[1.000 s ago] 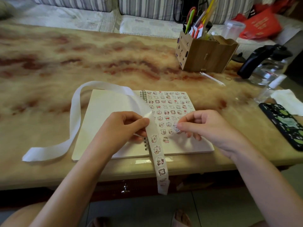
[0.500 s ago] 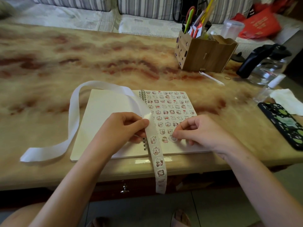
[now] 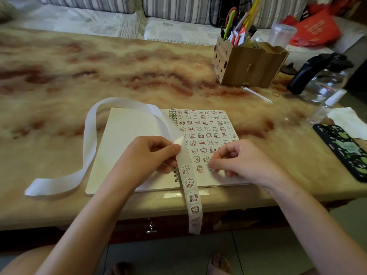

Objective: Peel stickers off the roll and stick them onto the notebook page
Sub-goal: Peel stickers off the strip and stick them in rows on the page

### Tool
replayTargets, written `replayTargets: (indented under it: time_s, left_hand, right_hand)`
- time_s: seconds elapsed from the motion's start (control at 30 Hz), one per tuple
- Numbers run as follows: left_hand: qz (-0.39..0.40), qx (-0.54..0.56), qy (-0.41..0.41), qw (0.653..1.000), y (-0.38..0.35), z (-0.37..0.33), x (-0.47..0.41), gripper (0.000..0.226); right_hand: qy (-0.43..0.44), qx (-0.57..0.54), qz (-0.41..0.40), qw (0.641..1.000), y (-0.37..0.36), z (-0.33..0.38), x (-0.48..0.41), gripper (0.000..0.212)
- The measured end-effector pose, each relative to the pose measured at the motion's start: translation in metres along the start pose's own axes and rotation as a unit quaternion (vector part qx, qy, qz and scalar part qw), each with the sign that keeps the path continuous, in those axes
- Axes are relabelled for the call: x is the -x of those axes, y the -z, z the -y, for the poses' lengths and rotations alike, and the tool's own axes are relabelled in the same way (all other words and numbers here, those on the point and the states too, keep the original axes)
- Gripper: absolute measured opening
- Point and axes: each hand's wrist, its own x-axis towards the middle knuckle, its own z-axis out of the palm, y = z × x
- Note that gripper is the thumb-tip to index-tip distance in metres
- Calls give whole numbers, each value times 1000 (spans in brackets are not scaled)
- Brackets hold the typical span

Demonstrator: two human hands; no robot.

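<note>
Open notebook (image 3: 127, 135) lies at table's (image 3: 139, 66) near edge. Left hand (image 3: 147, 155) pinches strip (image 3: 190, 187) over the spiral (image 3: 173, 116); strip hangs toward 6 o'clock, bare backing (image 3: 89, 135) loops toward 9. Right hand (image 3: 244, 161), at 3 o'clock of left, pinches sticker (image 3: 210, 168) against right page (image 3: 208, 132).

Open tabletop (image 3: 79, 66) lies left; organizer (image 3: 248, 66), kettle (image 3: 325, 80), phone (image 3: 345, 149) stand along the right.

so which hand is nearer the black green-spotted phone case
Right. The right hand sits left of the black green-spotted phone case; the left hand is farther left, pinching the white sticker strip.
</note>
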Motion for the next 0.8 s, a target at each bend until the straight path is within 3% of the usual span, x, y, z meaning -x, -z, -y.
replayTargets:
  time_s: [0.6, 0.8]
  left_hand:
    - [-2, -6, -2, 1000, 0, 2, -2, 13]
    - [-1, -9, -2, 1000, 0, 3, -2, 13]
  right_hand:
    - [37, 61, -26, 997, -4, -7, -3, 9]
    - [43, 52, -17, 998, 0, -12, -8, 25]
